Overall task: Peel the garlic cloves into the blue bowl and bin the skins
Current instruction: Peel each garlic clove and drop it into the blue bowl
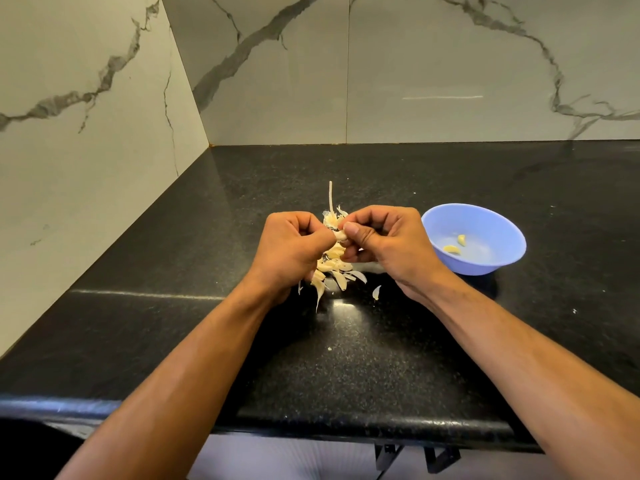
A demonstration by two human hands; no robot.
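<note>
left hand (294, 239): fingers curled, thumb and fingertips pinching one end of a clove (340, 234) held above the counter (433, 341).
right hand (384, 237): also curled onto the same clove from the other side, thumb laid across its top — both hands meet on it.
clove: pale, mostly hidden between the fingertips; cannot tell how much skin is still on it.
pile (332, 268): loose skins and what look like unpeeled cloves heaped on the counter right under the hands, a thin dry stem (330, 199) pointing away at the far end; one stray skin (376, 292) lies just beside the pile.
bowl (474, 237): blue, on the counter near the right hand, two peeled cloves (456, 244) inside.
bin: not in view.
step in hand: judged to be stripping the skin off the held clove.
progress: early — two done, the pile looks sizeable.
how to do it well: hold the clove firm with one hand, catch the skin edge with the other thumbnail at the root end and peel along its length, not across; keep the work over the pile so skins drop there, not in the bowl.
risk: a slick clove may slip out; flakes sticking to fingers could ride into the bowl.
</note>
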